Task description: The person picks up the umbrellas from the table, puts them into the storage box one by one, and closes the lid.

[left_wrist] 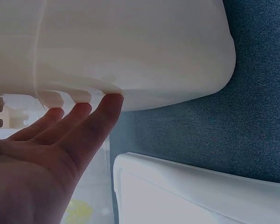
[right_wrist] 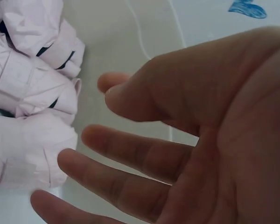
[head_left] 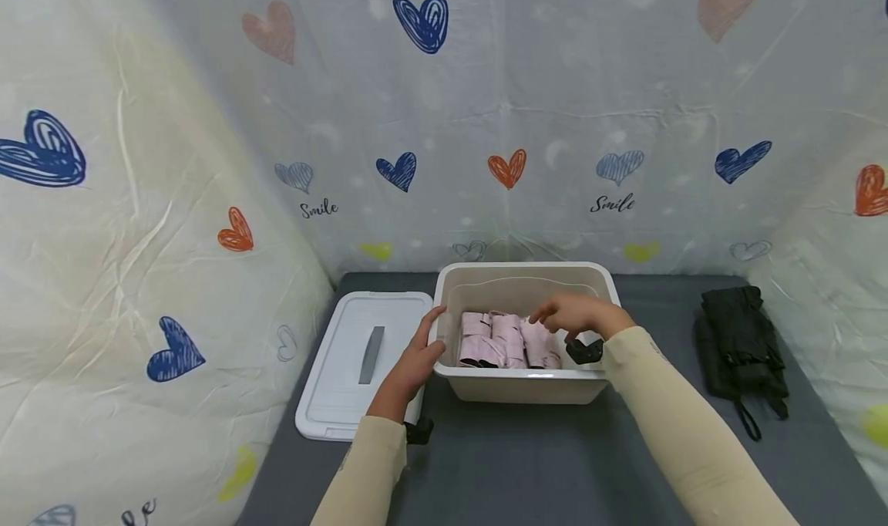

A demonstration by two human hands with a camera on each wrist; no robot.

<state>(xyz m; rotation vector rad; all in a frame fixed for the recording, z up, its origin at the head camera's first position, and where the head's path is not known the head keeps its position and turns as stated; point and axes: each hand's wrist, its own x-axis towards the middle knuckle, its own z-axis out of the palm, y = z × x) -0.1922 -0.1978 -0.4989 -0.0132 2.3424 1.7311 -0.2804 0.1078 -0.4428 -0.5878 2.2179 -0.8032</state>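
Observation:
A cream plastic storage box [head_left: 527, 389] stands on the dark surface. Inside lie several rolled pink bundles [head_left: 509, 342] side by side, their exact kind unclear; dark bits show at their ends. My left hand [head_left: 415, 356] is against the box's left side. In the left wrist view, the straight fingertips of that hand [left_wrist: 60, 144] touch the outside of the wall. Over the right part of the box hangs my right hand [head_left: 579, 314], fingers loosely bent and holding nothing. The right wrist view has this hand [right_wrist: 191, 140] beside the pale bundles [right_wrist: 32, 149], apart from most of them.
A white lid [head_left: 333, 356] with a grey handle [head_left: 371, 355] lies left of the box. At the right rests a folded black fabric item with straps [head_left: 742, 348]. Behind hangs a pale curtain [head_left: 458, 109] printed with hearts. The dark table [head_left: 513, 464] extends in front.

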